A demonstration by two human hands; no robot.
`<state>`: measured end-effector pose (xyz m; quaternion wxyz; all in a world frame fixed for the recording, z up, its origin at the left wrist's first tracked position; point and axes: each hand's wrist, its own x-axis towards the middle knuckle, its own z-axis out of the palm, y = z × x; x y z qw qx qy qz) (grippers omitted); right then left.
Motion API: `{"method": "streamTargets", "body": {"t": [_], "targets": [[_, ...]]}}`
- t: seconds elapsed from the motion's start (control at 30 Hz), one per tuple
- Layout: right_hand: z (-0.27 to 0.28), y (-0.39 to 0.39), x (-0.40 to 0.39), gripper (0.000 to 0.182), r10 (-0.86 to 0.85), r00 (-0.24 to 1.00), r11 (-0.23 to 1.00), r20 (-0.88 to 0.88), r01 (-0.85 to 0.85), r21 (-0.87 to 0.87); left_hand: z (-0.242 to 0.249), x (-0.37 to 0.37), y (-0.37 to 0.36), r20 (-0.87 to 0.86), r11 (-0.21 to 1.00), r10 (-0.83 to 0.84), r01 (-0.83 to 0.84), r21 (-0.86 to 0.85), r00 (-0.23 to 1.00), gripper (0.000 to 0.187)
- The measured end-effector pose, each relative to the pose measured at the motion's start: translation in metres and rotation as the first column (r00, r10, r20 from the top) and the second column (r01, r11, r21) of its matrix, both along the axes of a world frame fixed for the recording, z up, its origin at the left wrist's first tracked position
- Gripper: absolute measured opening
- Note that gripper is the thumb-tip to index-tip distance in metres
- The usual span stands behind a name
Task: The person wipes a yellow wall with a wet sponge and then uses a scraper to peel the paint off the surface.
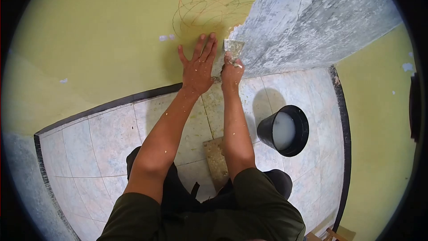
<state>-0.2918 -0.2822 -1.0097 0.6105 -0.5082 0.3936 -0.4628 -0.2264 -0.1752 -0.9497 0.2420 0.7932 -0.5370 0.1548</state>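
My left hand lies flat with spread fingers against the yellow-green painted wall, just below some scribbled lines. Close beside it, my right hand is wrapped around a putty knife. The knife's wide blade points up and sits by the ragged edge between the yellow-green paint and the bare grey wall. Small pale flakes cling to both hands and forearms. The knife's handle is mostly hidden in my right fist.
A black bucket holding cloudy whitish liquid stands on the tiled floor to the right. Between my legs lies a flat, debris-spotted board. Paint crumbs dot the tiles under my hands. A dark skirting strip runs along the wall's foot.
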Motion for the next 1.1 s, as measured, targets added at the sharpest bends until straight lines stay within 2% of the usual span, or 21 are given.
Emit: {"method": "streamTargets", "body": {"t": [0.07,0.13,0.2,0.27,0.33,0.4,0.47,0.53,0.57,0.6,0.63,0.7,0.73,0.8,0.83,0.87,0.9,0.93,1.0,1.07,1.1], "targets": [[-0.006,0.006,0.003,0.022,0.026,0.997,0.998,0.075,-0.03,0.049,-0.001,0.004,0.001,0.058,0.999,0.02,-0.018,-0.041,0.998,0.107],[-0.012,0.009,0.003,0.022,-0.01,0.997,0.996,0.08,0.003,0.085,0.003,0.002,0.005,-0.013,1.0,-0.012,0.012,-0.017,1.0,0.108],[0.012,0.002,0.006,0.024,0.015,0.998,0.999,0.058,-0.016,0.028,0.006,0.008,0.003,0.054,1.0,0.018,-0.019,0.007,0.998,0.108],[0.062,0.005,0.003,0.031,-0.059,0.998,0.993,0.023,0.056,0.107,0.002,0.003,0.008,0.07,0.997,0.032,-0.037,0.066,0.997,0.109],[0.05,0.001,-0.007,0.041,0.023,0.993,0.997,0.12,-0.031,0.068,0.015,-0.001,0.011,0.019,0.998,0.002,-0.003,0.064,1.0,0.108],[-0.038,-0.017,-0.004,0.041,-0.105,0.975,0.992,-0.195,0.088,-0.092,0.005,0.0,0.013,0.048,0.999,-0.009,0.006,0.051,0.999,0.109],[-0.045,-0.019,0.006,0.041,-0.183,0.934,0.972,-0.306,0.126,-0.196,0.012,0.006,0.015,0.097,1.0,0.003,-0.006,0.026,0.995,0.11],[-0.025,-0.006,-0.001,0.042,-0.078,0.993,0.991,-0.093,0.087,0.102,0.018,0.005,0.017,-0.003,0.995,-0.018,0.018,0.095,1.0,0.108],[0.023,0.003,-0.007,0.038,-0.029,0.986,0.996,-0.165,0.043,0.082,0.017,0.01,0.017,-0.011,0.996,-0.006,0.007,0.092,1.0,0.108],[0.04,-0.002,-0.005,0.038,-0.022,0.983,0.995,-0.185,0.039,0.089,0.014,0.014,0.017,0.029,0.997,-0.023,0.021,0.077,0.999,0.108],[0.052,-0.014,0.003,0.034,-0.052,0.981,0.999,-0.186,0.05,-0.014,0.01,0.014,0.018,0.068,0.997,-0.047,0.042,0.068,0.997,0.108],[0.035,-0.025,0.003,0.03,-0.092,0.979,0.991,-0.184,0.073,-0.108,0.011,0.015,0.022,0.083,0.994,-0.048,0.039,0.107,0.995,0.108],[0.003,-0.03,0.005,0.03,-0.142,0.967,0.984,-0.212,0.115,-0.134,0.015,0.014,0.021,0.12,0.992,-0.041,0.026,0.127,0.992,0.108],[0.006,-0.025,0.01,0.029,-0.188,0.96,0.971,-0.206,0.151,-0.184,0.011,0.017,0.018,0.16,0.995,-0.035,0.02,0.095,0.987,0.108],[0.001,-0.008,-0.003,0.03,-0.067,0.989,0.997,-0.13,0.072,0.033,0.006,0.018,0.02,0.182,0.997,-0.026,0.012,0.076,0.983,0.109],[0.005,0.004,-0.01,0.031,0.041,0.998,0.969,-0.037,-0.03,0.243,0.007,0.016,0.022,0.186,0.997,-0.02,0.007,0.071,0.982,0.109],[0.019,0.005,-0.005,0.031,0.048,0.998,0.971,-0.033,-0.039,0.234,0.008,0.012,0.021,0.133,0.998,-0.027,0.019,0.065,0.991,0.109],[0.033,0.003,0.002,0.03,-0.026,0.999,0.999,0.02,0.026,0.035,0.01,0.014,0.019,0.077,0.998,-0.03,0.026,0.055,0.997,0.11],[0.062,0.0,0.0,0.034,-0.083,0.995,0.986,0.055,0.09,-0.142,0.009,0.017,0.017,0.093,0.999,-0.015,0.01,0.05,0.996,0.111],[0.089,-0.018,-0.003,0.025,0.069,0.982,0.996,0.174,-0.077,0.039,0.009,0.009,0.019,0.11,0.998,-0.03,0.024,0.059,0.993,0.112],[0.086,-0.015,-0.008,0.025,0.061,0.983,0.997,0.172,-0.07,0.044,0.013,0.009,0.021,0.074,0.994,-0.033,0.025,0.108,0.997,0.112]]}}
